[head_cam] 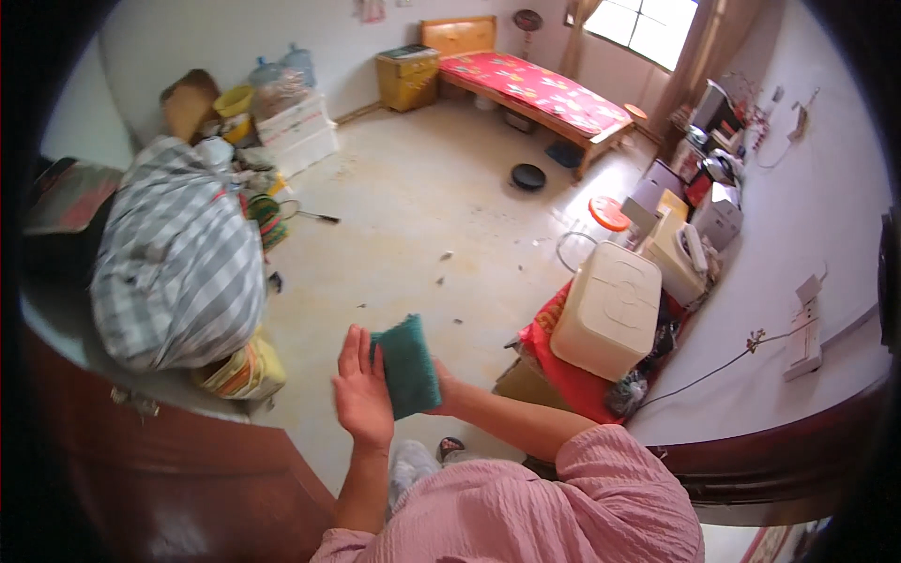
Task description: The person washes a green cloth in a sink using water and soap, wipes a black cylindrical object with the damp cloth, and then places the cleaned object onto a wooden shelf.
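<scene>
A folded green cloth (410,367) is held upright in front of my body, above the pale floor. My right hand (442,391) grips it from the right side, its fingers mostly hidden behind the cloth. My left hand (362,394) is at the cloth's left edge, palm turned up and fingers extended; its fingertips lie against or just beside the fabric, and which of these cannot be told.
A red wooden door (176,464) is at lower left, near a checked cloth bundle (183,260). At right, a beige plastic box (609,310) sits on red fabric by the wall. A bed (535,91) and a black round object (528,177) are farther off.
</scene>
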Available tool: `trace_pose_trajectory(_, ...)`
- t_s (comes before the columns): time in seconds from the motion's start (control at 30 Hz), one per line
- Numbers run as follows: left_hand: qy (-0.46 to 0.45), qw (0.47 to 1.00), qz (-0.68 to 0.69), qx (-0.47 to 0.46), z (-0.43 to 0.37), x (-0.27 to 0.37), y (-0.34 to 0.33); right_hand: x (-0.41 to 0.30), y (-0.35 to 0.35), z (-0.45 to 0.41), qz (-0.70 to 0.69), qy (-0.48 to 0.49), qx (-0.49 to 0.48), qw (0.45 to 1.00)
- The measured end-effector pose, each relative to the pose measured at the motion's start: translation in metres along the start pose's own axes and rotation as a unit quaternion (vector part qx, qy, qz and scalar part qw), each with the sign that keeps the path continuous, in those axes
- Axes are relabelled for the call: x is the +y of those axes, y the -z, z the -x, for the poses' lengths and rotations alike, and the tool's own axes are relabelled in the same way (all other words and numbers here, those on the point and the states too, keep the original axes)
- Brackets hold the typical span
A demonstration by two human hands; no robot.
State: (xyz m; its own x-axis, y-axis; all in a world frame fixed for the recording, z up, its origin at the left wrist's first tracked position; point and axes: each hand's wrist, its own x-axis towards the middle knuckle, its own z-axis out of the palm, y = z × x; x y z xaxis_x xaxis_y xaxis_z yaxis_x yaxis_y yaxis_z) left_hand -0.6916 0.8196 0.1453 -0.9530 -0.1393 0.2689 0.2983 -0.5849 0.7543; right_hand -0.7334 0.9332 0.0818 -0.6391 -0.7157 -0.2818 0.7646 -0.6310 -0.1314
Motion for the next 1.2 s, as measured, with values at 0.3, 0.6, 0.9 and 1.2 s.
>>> trace_pose_trajectory(0.3, 0.21, 0.958, 0.193, 0.001, -0.16, -0.108, 0.007, -0.115, -0.002, -0.1, 0.061, 0.227, -0.012, 0.972)
trace_pose_trajectory(0.6, 0.115, 0.942, -0.198, -0.245, -0.29, -0.185, -0.029, -0.249, -0.002, -0.146, 0.158, 0.308, 0.106, 0.932)
trace_pose_trajectory(0.9, -0.055, 0.812, -0.351, -0.464, -0.372, -0.274, -0.062, -0.341, 0.079, -0.169, 0.178, 0.529, 0.213, 0.802)
trace_pose_trajectory(1.2, -0.006, 0.754, -0.267, -0.6, -0.489, -0.354, -0.13, -0.567, 0.083, -0.14, -0.023, 0.42, -0.047, 0.906)
